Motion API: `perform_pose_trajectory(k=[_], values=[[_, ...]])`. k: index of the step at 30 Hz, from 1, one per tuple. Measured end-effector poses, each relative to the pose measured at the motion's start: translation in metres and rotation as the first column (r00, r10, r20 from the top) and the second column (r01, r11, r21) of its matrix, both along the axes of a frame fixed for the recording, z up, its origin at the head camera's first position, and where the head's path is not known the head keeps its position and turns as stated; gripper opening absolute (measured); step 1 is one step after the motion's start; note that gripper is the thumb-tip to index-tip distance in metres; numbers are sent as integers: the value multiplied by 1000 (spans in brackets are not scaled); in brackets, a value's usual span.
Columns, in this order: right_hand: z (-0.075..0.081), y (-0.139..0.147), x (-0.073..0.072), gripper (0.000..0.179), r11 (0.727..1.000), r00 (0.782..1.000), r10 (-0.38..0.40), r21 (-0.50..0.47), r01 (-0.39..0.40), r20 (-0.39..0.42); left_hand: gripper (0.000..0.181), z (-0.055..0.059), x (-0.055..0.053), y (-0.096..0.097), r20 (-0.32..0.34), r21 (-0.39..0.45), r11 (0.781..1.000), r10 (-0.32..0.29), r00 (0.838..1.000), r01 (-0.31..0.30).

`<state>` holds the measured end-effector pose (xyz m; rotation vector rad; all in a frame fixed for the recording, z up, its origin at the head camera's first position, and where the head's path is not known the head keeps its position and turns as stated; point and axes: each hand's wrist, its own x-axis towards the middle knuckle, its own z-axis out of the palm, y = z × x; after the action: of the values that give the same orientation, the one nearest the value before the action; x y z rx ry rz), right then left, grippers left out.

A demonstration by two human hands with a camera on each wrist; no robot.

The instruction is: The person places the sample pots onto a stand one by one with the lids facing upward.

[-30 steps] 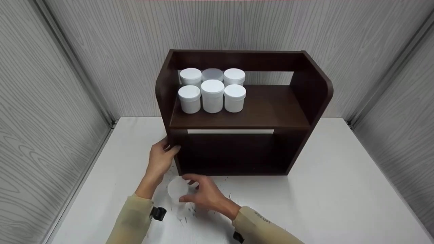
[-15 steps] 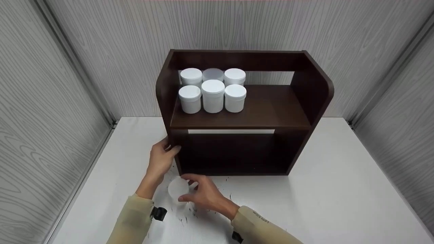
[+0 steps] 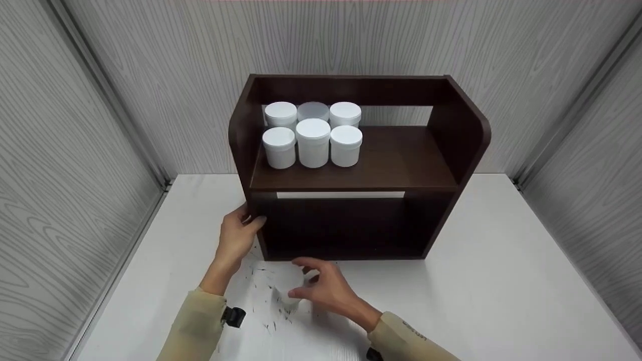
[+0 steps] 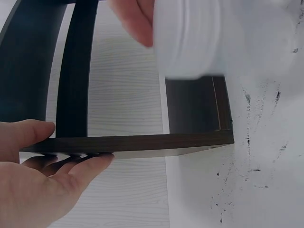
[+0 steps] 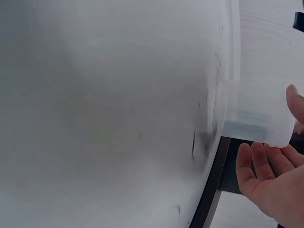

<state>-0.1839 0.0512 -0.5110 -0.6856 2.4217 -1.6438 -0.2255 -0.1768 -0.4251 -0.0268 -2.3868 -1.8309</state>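
Observation:
My left hand grips the left side panel of a dark brown two-tier shelf, thumb on the inner face and fingers on the outer one. Just in front of the shelf's lower left corner, my right hand holds a translucent whitish jar between its thumb and fingers. That jar stands upright on the white tabletop, and it fades into the white in the head view. On the shelf's upper tier, at the left, several white lidded jars stand in two rows; the front middle one is taller.
Dark scuff marks streak the white table around the right hand's jar. Grey wood-grain panels enclose the table at the back and both sides. The shelf's lower compartment opens toward me.
My right hand has shifted to the right along the shelf's front, carrying the translucent jar with it and uncovering scuff marks. The left hand stays on the side panel.

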Motion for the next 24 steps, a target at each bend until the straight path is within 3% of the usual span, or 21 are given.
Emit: perform_pose_trajectory(k=[7,24], values=[[3,38,5,62,997,998,-57,-42,59,33,56,-1,-2,1,-6,11,1000,8,1000,-8],[6,94,14,63,993,994,-113,-41,113,-2,55,-2,-1,2,-22,-1,1000,8,1000,-8]])
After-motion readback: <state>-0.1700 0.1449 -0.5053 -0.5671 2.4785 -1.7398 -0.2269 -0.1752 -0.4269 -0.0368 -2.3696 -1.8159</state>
